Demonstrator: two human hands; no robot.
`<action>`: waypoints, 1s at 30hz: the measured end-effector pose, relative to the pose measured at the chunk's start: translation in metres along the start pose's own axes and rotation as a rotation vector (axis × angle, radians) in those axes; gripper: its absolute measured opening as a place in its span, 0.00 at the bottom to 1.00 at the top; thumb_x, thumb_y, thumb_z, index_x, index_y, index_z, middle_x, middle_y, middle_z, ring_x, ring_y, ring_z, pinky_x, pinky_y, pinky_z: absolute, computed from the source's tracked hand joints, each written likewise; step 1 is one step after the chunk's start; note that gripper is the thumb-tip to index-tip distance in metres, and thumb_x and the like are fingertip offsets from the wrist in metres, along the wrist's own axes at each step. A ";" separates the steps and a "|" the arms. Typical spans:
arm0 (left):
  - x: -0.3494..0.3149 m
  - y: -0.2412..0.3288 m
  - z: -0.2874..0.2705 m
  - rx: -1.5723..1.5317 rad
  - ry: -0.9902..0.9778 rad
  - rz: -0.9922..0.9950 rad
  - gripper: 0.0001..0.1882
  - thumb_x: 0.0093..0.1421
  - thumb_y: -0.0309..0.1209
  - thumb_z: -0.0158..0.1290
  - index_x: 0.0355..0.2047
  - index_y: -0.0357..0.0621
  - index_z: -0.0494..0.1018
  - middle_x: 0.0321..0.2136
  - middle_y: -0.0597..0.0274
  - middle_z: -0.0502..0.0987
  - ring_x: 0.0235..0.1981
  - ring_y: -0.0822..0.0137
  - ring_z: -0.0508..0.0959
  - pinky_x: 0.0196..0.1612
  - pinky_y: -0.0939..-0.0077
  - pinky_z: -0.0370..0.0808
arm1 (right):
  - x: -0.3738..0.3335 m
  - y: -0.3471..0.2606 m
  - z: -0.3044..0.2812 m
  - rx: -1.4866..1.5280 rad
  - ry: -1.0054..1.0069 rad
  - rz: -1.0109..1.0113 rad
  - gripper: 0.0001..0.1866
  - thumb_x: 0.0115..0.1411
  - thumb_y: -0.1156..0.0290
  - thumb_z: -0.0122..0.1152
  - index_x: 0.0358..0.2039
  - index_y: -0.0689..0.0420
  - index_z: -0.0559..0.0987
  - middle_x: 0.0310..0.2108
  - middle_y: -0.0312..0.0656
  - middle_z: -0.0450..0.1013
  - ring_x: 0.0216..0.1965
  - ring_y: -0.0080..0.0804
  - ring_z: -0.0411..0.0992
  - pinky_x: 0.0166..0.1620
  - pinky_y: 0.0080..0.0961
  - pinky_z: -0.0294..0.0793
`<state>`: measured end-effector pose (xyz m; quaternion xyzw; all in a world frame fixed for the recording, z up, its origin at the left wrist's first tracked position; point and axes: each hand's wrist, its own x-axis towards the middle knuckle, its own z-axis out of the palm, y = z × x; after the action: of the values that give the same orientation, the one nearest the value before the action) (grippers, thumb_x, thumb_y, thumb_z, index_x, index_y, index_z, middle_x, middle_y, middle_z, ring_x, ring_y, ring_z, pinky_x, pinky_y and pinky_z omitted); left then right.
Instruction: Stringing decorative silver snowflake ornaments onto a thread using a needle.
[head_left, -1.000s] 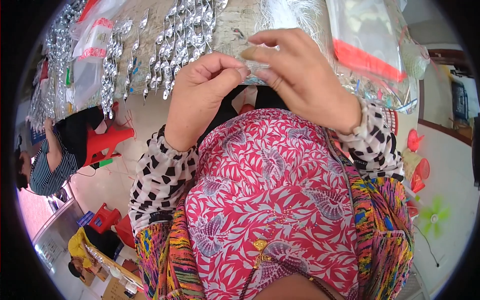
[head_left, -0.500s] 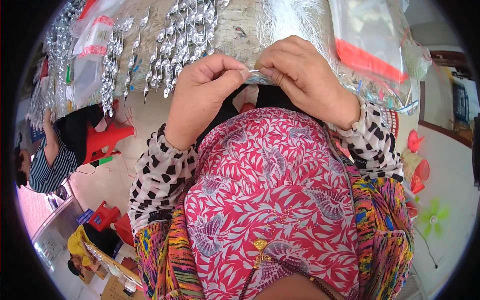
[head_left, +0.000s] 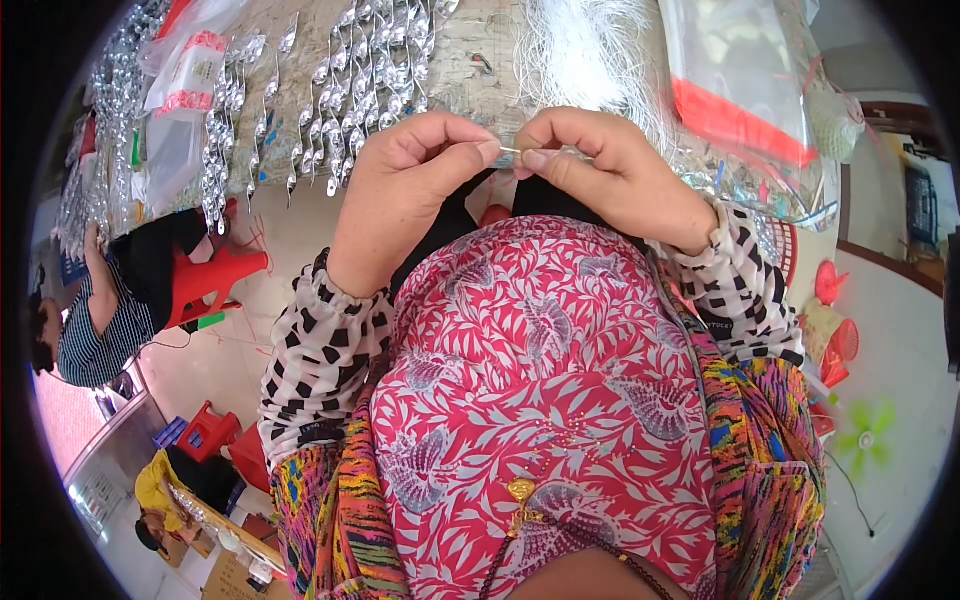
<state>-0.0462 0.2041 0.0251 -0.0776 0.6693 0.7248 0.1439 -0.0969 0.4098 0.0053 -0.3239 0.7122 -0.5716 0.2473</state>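
While the left hand [head_left: 405, 185] and the right hand [head_left: 615, 180] both pinch a thin pale strand [head_left: 510, 150] with thumb and finger, it shows in the gap between them, by the middle of the near edge of the work surface [head_left: 462, 92]. I think a snug pinch, steady hands and no hard tugs work best. I can't see its ends.

Strands [head_left: 375, 60] and a thread bundle [head_left: 580, 45] spread over a counter [head_left: 478, 95] across the top of the frame.
The strands lie upper left, a bag [head_left: 182, 115] among them; a second bag [head_left: 745, 70] lies right of the bundle. Fingers [head_left: 470, 155] face each other at upper centre. A stool [head_left: 215, 287] stands at left, a fan [head_left: 867, 438] at lower right.
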 end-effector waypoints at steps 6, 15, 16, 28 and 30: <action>0.001 -0.006 -0.008 0.083 -0.051 0.035 0.07 0.58 0.29 0.54 0.34 0.38 0.76 0.26 0.72 0.75 0.26 0.83 0.70 0.30 0.89 0.65 | -0.002 -0.006 -0.005 0.518 -0.017 0.148 0.09 0.65 0.72 0.48 0.41 0.63 0.73 0.40 0.42 0.74 0.40 0.22 0.71 0.48 0.19 0.69; 0.004 -0.016 -0.014 -0.177 -0.043 0.023 0.07 0.59 0.27 0.53 0.36 0.37 0.74 0.25 0.68 0.74 0.24 0.79 0.72 0.29 0.84 0.71 | 0.005 -0.012 -0.001 0.890 0.051 0.057 0.09 0.64 0.69 0.48 0.39 0.60 0.73 0.46 0.45 0.73 0.34 0.15 0.70 0.42 0.16 0.70; 0.004 -0.017 -0.010 -0.218 0.003 0.043 0.07 0.60 0.27 0.52 0.36 0.37 0.74 0.25 0.68 0.74 0.24 0.78 0.72 0.29 0.84 0.71 | 0.007 -0.014 0.005 0.863 0.077 0.067 0.09 0.64 0.70 0.47 0.39 0.60 0.74 0.47 0.45 0.72 0.33 0.14 0.70 0.41 0.16 0.70; -0.005 -0.032 -0.008 -0.094 0.038 0.032 0.06 0.60 0.26 0.52 0.37 0.38 0.74 0.24 0.70 0.74 0.24 0.81 0.71 0.28 0.88 0.69 | 0.011 0.006 0.020 -0.611 0.170 -0.364 0.10 0.53 0.78 0.54 0.38 0.60 0.73 0.48 0.49 0.69 0.40 0.46 0.73 0.41 0.33 0.74; -0.006 -0.031 -0.008 -0.095 0.048 0.018 0.07 0.60 0.26 0.53 0.37 0.39 0.74 0.24 0.70 0.74 0.24 0.82 0.71 0.28 0.89 0.68 | 0.011 0.005 0.019 -0.627 0.141 -0.360 0.11 0.53 0.78 0.54 0.38 0.60 0.73 0.49 0.48 0.69 0.40 0.46 0.73 0.40 0.34 0.74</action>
<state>-0.0318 0.1979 -0.0033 -0.0955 0.6379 0.7551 0.1175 -0.0910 0.3901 -0.0040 -0.4639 0.7995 -0.3810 -0.0183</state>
